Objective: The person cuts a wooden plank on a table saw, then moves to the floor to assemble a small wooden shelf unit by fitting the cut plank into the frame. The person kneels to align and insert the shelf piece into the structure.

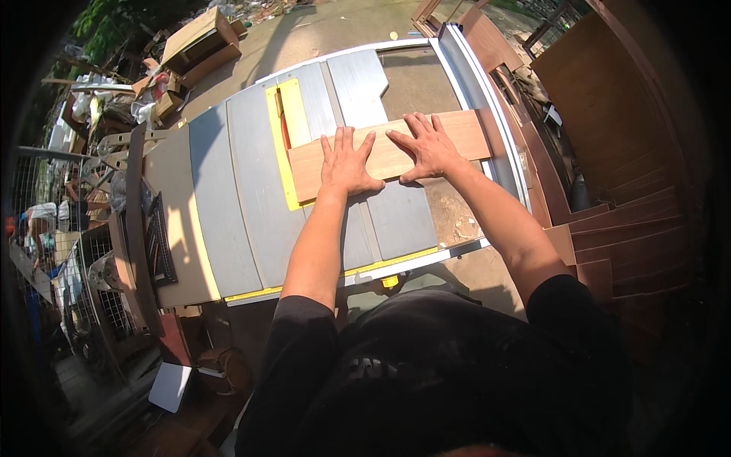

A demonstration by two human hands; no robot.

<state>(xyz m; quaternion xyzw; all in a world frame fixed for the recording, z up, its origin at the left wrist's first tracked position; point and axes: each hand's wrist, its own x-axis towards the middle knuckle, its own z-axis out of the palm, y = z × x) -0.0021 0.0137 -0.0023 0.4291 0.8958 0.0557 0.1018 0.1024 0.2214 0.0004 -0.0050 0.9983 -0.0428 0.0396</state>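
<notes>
A flat reddish-brown wooden board [388,158] lies across the grey table saw top [255,167]. Its left end covers part of the yellow throat plate [298,114], and its right end meets the rip fence [487,84]. My left hand [348,164] rests on the board near that left end, fingers spread. Further right, my right hand [428,148] presses on the board too, its fingers also apart. A thin red strip [285,131] shows in the slot of the yellow plate, just beyond the board; whether the blade stands there I cannot make out.
A yellow measuring scale [304,287] runs along the saw's near rail. Wooden panels [609,107] stand at the right, with stacked boards [632,236] below them. At the left are a black framing square [158,242] and a wire mesh fence [61,266]. A wooden box [199,46] sits far left.
</notes>
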